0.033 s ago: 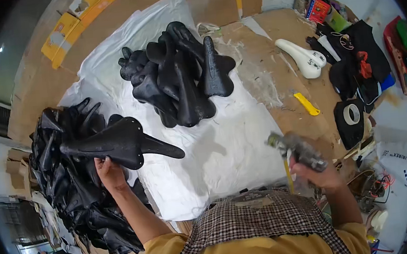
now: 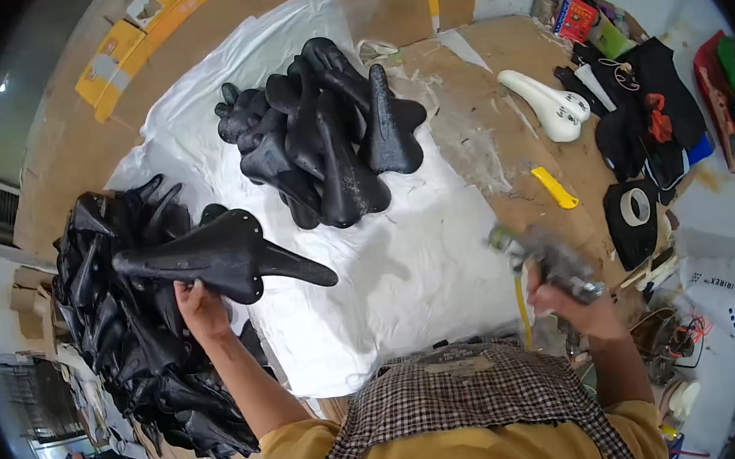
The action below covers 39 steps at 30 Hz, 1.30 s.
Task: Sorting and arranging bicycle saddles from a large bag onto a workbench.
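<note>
Black saddle slightly farther right, left grip closed on its edge

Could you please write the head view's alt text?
The left hand holds at least one black saddle by a heap of others; the right hand grips a blurred tool. Another heap lies on a white sheet, with a white saddle and yellow cutter to its right.
</note>
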Tool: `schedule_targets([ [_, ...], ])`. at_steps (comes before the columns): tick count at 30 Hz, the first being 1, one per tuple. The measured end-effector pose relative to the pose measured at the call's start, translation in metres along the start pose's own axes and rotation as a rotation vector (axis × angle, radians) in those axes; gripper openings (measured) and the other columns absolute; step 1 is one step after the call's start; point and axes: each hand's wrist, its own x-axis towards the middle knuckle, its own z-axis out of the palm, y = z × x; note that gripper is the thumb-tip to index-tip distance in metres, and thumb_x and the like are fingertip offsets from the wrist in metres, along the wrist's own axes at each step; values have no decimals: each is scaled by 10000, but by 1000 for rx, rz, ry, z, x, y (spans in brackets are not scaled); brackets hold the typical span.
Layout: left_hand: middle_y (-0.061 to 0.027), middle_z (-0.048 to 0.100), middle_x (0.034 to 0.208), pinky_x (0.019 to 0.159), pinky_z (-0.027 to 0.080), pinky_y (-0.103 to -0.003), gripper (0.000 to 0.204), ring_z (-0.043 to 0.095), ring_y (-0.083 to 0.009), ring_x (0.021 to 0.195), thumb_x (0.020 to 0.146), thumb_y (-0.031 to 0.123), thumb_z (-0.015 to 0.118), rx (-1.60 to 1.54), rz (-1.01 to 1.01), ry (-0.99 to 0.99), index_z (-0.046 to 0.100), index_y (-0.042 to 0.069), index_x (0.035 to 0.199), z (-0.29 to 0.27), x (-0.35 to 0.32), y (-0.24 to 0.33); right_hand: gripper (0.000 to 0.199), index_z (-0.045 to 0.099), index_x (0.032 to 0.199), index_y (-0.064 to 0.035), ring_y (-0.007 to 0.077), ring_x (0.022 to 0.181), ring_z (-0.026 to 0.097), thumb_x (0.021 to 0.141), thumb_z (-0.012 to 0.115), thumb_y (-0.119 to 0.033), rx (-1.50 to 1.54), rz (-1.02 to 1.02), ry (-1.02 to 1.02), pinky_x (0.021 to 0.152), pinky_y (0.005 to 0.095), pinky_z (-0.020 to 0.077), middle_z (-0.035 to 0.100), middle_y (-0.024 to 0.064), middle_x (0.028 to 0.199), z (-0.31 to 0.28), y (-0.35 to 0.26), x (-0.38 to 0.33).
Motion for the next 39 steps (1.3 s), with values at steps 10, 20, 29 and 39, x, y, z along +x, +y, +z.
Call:
schedule_targets([
  [10, -110, 548, 1176, 981, 364, -369, 470, 516, -234, 1086, 773, -22, 564, -30, -352, -269, 445, -19, 1228, 88, 72, -110, 559, 425, 1267, 5, 79, 812, 536, 769, 670, -61, -48, -44, 18, 718, 238, 454, 581, 14, 871, 7, 21, 1],
  [20, -65, 590, 1103, 928, 376, -308, 346, 529, -198, 1022, 763, 24, 586, 556, -488, -366, 546, 14, 1106, 130, 123, -194, 609, 390, 1287, 26, 66, 804, 533, 757, 682, -44, 106, 10, 106, 721, 227, 452, 572, 2, 865, -9, 40, 8],
  [29, -52, 610, 984, 843, 429, -276, 354, 563, -160, 908, 700, -23, 537, 429, -463, -595, 558, -16, 1054, 205, 95, -179, 613, 402, 1296, -21, 64, 796, 525, 758, 690, -77, 3, 30, 31, 719, 228, 444, 562, -4, 859, -19, 60, 38],
  [39, -33, 590, 837, 647, 409, -270, 280, 529, -174, 726, 627, -1, 541, 370, -656, -281, 581, 24, 903, 233, 194, -280, 619, 406, 1290, -13, 76, 806, 519, 751, 700, -92, -3, 38, 19, 748, 234, 432, 551, 10, 869, -27, 79, 43],
])
